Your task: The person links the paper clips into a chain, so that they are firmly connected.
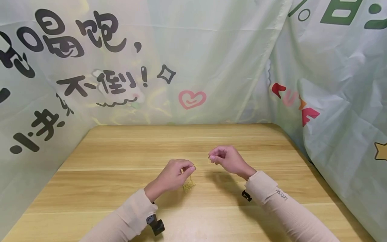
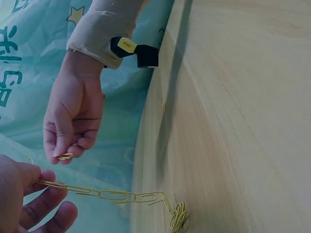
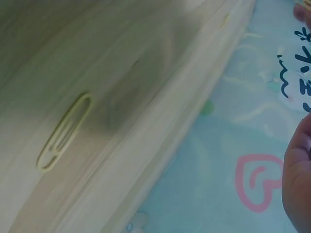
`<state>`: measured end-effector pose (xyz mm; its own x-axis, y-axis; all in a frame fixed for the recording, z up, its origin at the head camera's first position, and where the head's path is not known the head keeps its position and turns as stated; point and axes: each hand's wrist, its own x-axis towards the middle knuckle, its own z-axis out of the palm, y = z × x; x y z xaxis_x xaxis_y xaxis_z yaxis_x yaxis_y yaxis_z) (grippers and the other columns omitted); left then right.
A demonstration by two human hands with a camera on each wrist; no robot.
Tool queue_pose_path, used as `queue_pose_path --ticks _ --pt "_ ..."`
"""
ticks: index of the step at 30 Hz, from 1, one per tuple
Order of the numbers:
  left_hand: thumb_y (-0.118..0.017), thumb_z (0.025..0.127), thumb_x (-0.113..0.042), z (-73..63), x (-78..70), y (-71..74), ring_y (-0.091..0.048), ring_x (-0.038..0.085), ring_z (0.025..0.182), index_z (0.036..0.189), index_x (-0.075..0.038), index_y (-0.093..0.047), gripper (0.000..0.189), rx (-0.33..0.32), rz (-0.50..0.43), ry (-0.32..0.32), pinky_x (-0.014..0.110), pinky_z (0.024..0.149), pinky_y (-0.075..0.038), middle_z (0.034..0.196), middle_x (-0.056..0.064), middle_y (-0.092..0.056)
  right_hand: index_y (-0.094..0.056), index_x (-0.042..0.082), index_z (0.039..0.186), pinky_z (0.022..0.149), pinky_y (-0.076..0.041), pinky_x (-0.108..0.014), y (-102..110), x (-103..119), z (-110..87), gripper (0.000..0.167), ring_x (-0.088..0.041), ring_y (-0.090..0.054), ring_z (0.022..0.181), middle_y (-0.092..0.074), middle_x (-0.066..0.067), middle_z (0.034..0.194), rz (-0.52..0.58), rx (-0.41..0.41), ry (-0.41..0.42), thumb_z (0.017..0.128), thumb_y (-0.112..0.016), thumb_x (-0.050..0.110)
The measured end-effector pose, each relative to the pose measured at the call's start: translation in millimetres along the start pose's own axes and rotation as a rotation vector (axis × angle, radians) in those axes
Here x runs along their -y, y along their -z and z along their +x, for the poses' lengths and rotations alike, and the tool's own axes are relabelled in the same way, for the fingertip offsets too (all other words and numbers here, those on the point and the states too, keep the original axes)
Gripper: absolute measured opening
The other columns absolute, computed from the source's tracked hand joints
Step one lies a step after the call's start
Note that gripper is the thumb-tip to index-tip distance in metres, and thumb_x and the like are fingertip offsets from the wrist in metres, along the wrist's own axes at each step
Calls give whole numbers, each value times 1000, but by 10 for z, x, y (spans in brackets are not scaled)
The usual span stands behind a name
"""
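Observation:
My left hand (image 1: 170,175) pinches the end of a chain of gold paper clips (image 2: 116,195) between thumb and fingers. In the left wrist view the linked clips slope away from the fingertips, and the far end gathers in a small heap near the tabletop. To the right and a little farther back, my right hand (image 1: 230,160) pinches a small gold paper clip (image 2: 64,156), partly covered by the fingers. A short gap separates the two hands. Only the edge of the right hand (image 3: 297,179) enters the right wrist view.
A loose gold paper clip (image 3: 64,133) lies flat on the wooden table (image 1: 127,148). Printed fabric sheets (image 1: 223,67) hang behind the table and along its sides. Small black cameras (image 1: 155,225) are strapped at both wrists.

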<state>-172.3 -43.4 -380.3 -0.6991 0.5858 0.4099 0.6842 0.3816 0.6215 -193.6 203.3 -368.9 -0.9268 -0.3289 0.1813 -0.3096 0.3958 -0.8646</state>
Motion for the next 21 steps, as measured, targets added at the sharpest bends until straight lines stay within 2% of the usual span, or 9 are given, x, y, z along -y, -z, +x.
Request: queue_pose_path --ticks 3,5,8,14,19,21 --pt "-58 97 -13 13 16 -15 -56 7 71 87 -10 -69 15 -17 26 -30 26 63 -50 78 -3 -64 -66 -2 97 68 -56 -38 -20 41 1 7 -21 -66 73 -67 -7 81 29 -1 -4 91 -65 1" --pt "-58 97 -12 22 28 -29 -57 7 71 88 -9 -69 15 -32 55 -61 29 64 -51 79 -3 -65 -65 -3 97 68 -56 -40 -37 65 -3 7 -20 -66 72 -67 -7 81 52 5 -3 91 -65 0" --pt "-59 96 -12 34 33 -45 -59 8 72 89 -7 -70 14 -53 118 -105 30 65 -53 80 -1 -66 -64 -5 97 69 -56 -41 -61 92 -5 8 -25 -66 73 -68 -9 81 85 17 6 91 -64 -1" --pt "-61 95 -12 48 -1 -51 -62 11 71 91 -5 -70 12 -88 284 -189 24 66 -52 82 2 -68 -63 -8 98 68 -56 -36 -111 159 -9 9 -28 -66 74 -68 -12 81 142 43 4 92 -63 0" --pt "-66 91 -11 58 -4 -63 -60 11 66 88 -5 -71 8 -137 375 -276 23 63 -51 77 1 -67 -63 -5 97 71 -56 -45 -148 221 -25 7 -32 -66 76 -67 -12 80 169 60 -36 93 -62 1" --pt "-66 91 -12 60 -13 -65 -60 11 64 88 -5 -71 8 -147 388 -287 24 62 -51 76 1 -66 -63 -5 97 72 -56 -46 -159 235 -32 7 -28 -66 74 -66 -11 79 176 65 -45 93 -61 0"
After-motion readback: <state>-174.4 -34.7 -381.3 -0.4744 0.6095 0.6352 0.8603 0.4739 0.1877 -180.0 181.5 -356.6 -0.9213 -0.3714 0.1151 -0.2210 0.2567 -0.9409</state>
